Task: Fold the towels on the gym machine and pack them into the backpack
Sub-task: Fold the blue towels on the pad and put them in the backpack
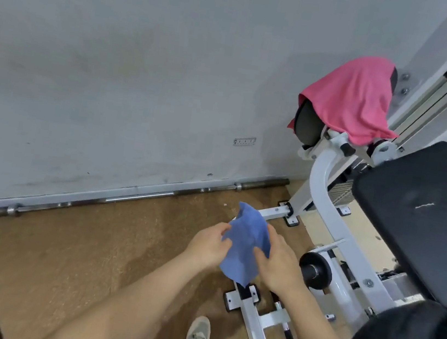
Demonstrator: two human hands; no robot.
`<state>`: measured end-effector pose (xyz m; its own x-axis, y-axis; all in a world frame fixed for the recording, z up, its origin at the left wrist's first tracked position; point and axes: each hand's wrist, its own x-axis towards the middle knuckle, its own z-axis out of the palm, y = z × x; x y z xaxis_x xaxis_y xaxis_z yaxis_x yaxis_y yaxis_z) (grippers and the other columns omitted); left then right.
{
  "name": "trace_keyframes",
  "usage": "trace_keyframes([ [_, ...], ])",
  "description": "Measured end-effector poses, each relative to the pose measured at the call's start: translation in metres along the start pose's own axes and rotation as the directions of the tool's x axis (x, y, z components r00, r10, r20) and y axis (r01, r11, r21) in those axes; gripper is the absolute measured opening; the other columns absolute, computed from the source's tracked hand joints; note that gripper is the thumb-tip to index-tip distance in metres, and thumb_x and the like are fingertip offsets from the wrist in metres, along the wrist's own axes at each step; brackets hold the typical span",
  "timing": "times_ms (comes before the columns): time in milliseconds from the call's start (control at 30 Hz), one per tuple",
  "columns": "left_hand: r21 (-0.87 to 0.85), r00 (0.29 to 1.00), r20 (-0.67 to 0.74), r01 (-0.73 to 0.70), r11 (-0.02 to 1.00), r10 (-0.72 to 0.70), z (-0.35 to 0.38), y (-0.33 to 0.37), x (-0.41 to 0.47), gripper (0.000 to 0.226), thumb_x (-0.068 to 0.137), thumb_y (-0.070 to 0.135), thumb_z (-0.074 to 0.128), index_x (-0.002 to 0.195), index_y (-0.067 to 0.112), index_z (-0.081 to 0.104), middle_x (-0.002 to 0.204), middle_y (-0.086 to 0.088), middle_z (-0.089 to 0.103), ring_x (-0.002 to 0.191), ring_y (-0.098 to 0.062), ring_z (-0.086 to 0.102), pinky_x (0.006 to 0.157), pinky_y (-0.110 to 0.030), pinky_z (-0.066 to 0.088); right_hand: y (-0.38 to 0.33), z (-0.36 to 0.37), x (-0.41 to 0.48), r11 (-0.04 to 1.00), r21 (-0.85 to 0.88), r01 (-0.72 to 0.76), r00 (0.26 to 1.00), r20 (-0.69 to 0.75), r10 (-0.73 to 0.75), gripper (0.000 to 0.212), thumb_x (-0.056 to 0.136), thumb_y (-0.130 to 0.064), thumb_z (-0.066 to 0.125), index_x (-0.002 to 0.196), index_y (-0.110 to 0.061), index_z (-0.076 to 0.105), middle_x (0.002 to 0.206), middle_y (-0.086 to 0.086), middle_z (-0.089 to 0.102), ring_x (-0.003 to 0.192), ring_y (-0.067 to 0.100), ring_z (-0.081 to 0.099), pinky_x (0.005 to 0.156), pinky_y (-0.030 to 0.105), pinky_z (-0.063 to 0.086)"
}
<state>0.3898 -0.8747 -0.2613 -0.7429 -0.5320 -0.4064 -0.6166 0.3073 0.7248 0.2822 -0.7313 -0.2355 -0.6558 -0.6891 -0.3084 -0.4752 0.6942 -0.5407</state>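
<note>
Holding a blue towel (246, 244) above the floor (92, 237), left hand (208, 246) pinching its 9 o'clock edge, right hand (278, 260) gripping its 3 o'clock edge, pink towel (353, 98) draped over a pad (307, 123) of the gym machine (318, 182) at 1 o'clock.

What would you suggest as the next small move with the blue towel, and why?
Probably fold the blue towel in half: the left hand and right hand pinch it, crumpled, in mid-air, while the pink towel drapes the machine.
</note>
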Motion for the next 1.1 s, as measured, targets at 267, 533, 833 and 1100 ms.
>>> trace_keyframes([
  [267, -0.18, 0.99, 0.063, 0.138, 0.974, -0.129, -0.002, 0.012, 0.109, 0.035, 0.101, 0.03, 0.041, 0.114, 0.006, 0.064, 0.112, -0.01, 0.064, 0.101, -0.023, 0.058, 0.096, -0.034, 0.045, -0.014, 0.013, 0.089, 0.974, 0.173, -0.15, 0.988, 0.058, 0.142, 0.059, 0.103, -0.035, 0.041, 0.154, -0.021, 0.016, 0.155, 0.006, 0.035, 0.138, 0.025, 0.039, 0.105, 0.033, 0.034],
  [533, -0.346, 0.992, 0.093, 0.109, 0.932, -0.082, 0.001, 0.016, 0.153, 0.022, 0.092, 0.02, 0.063, 0.077, 0.005, 0.068, 0.061, 0.005, 0.057, 0.057, -0.004, 0.051, 0.056, -0.017, 0.038, -0.013, 0.008, 0.129, 0.861, 0.391, -0.326, 0.945, 0.12, 0.303, 0.029, 0.096, -0.022, 0.052, 0.125, -0.025, 0.056, 0.11, -0.007, 0.066, 0.103, 0.011, 0.061, 0.089, 0.029, 0.048],
  [833, -0.667, 0.977, 0.207, 0.097, 0.739, 0.058, -0.078, 0.076, 0.199, 0.023, 0.099, 0.017, 0.053, 0.09, 0.016, 0.074, 0.096, -0.013, 0.073, 0.096, -0.03, 0.069, 0.09, -0.044, 0.054, -0.042, -0.056, 0.172, 0.475, 0.81, -0.345, 0.939, 0.292, 0.184, 0.052, 0.087, -0.012, 0.068, 0.128, -0.041, 0.055, 0.121, -0.011, 0.066, 0.109, 0.009, 0.065, 0.089, 0.031, 0.054],
  [1100, -0.75, 0.908, 0.365, 0.157, 0.642, 0.204, -0.156, 0.126, 0.212, 0.024, 0.101, 0.021, 0.051, 0.091, 0.019, 0.074, 0.096, -0.01, 0.074, 0.088, -0.023, 0.072, 0.074, -0.033, 0.055, -0.084, -0.045, 0.177, -0.168, 0.923, -0.345, 0.872, 0.382, 0.305, 0.051, 0.091, -0.06, 0.047, 0.123, -0.023, 0.063, 0.122, 0.014, 0.067, 0.112, 0.033, 0.064, 0.097, 0.054, 0.049],
])
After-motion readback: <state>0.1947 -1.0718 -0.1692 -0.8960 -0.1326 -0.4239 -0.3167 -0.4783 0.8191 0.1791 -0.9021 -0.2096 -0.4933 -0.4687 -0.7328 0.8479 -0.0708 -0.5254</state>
